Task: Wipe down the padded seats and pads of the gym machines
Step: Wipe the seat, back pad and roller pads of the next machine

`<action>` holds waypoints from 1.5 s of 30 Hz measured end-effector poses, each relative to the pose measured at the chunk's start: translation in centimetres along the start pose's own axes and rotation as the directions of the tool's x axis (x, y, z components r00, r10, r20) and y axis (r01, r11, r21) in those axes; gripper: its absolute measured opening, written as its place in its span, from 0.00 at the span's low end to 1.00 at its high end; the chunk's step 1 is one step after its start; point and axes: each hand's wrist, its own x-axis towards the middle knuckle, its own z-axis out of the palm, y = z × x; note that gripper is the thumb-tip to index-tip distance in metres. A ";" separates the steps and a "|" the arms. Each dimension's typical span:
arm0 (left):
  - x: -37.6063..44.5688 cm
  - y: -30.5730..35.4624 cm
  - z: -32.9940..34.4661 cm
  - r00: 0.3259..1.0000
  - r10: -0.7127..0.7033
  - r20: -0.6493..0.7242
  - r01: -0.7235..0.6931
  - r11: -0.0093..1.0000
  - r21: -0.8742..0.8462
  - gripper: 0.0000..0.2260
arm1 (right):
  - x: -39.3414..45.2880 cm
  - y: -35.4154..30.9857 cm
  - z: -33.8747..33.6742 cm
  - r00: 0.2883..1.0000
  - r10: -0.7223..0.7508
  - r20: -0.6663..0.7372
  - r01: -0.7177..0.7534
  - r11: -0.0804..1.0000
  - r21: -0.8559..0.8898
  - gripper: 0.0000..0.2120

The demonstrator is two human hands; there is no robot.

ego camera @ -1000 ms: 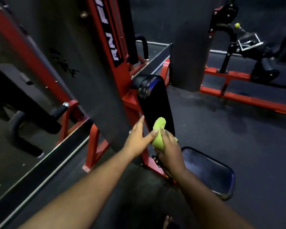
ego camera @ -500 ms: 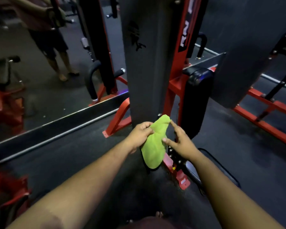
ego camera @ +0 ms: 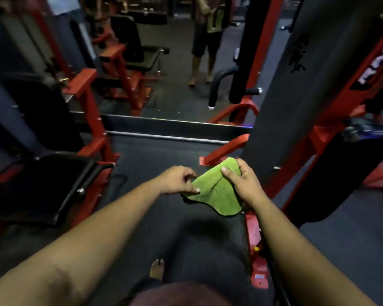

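Note:
A green cloth (ego camera: 217, 193) hangs spread between both hands at the centre of the head view, above the dark floor. My left hand (ego camera: 178, 180) pinches its left edge between thumb and fingers. My right hand (ego camera: 243, 183) grips its upper right part, thumb on top. A black upright back pad (ego camera: 345, 168) on a red frame stands to the right of my hands. A black padded seat (ego camera: 42, 186) on another red machine lies at the left, with its black back pad (ego camera: 40, 113) above it.
A wall mirror (ego camera: 175, 62) ahead reflects a standing person and more machines; its metal base rail (ego camera: 173, 129) crosses the floor. A dark weight-stack column (ego camera: 279, 89) rises at right. A red frame foot (ego camera: 255, 250) lies by my right forearm. My bare foot (ego camera: 157, 269) shows below.
My view has swung left, from the back pad to the mirror and the left machine. The cloth came off the pad and now hangs spread between both hands.

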 end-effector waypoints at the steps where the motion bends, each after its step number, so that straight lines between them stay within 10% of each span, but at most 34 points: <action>1: -1.0 -0.7 0.3 0.999 -0.037 0.000 0.037 0.999 0.018 0.17 | -0.2 -0.1 0.8 1.000 0.008 0.030 -0.008 1.000 -0.008 0.04; 5: -5.1 -2.8 -0.1 0.995 -0.054 -0.088 0.054 0.999 -0.003 0.29 | -0.2 -1.7 4.1 0.959 -0.024 0.281 0.106 0.954 -0.281 0.09; 8: -6.9 -3.2 -1.3 0.990 0.087 -0.116 -0.085 0.996 0.020 0.43 | 0.6 -4.7 6.7 0.778 -0.031 0.628 0.415 0.775 -0.476 0.11; 13: -9.4 -5.5 -3.4 0.990 0.086 -0.114 -0.076 0.993 0.090 0.27 | 2.1 -11.2 11.1 0.556 -0.095 0.826 0.710 0.571 -0.412 0.13; 18: -14.9 -13.1 -4.3 0.964 -0.213 -0.161 0.220 0.975 0.023 0.12 | 3.7 -13.7 13.8 0.667 -0.131 0.734 0.633 0.619 -0.465 0.09; 26: -22.6 -22.1 -6.8 0.813 -0.467 -0.347 0.304 0.850 -0.431 0.14 | 4.0 -11.8 24.8 0.929 -0.161 0.333 0.363 0.225 -0.904 0.18; 34: -24.3 -23.2 -6.9 0.658 -0.581 -0.479 0.292 0.783 -0.549 0.15 | 0.9 -7.8 36.4 0.963 0.141 0.231 0.027 0.801 -0.598 0.19; 39: -23.5 -23.4 -6.0 0.624 -0.636 -0.454 0.226 0.703 -0.674 0.16 | -0.2 -7.4 40.9 0.912 0.135 0.387 0.040 0.911 -0.410 0.09; 45: -20.8 -24.7 -6.8 0.630 -0.741 -0.233 -0.199 0.136 -0.971 0.15 | 1.5 -8.2 43.6 0.656 0.188 0.731 0.043 0.957 -0.285 0.11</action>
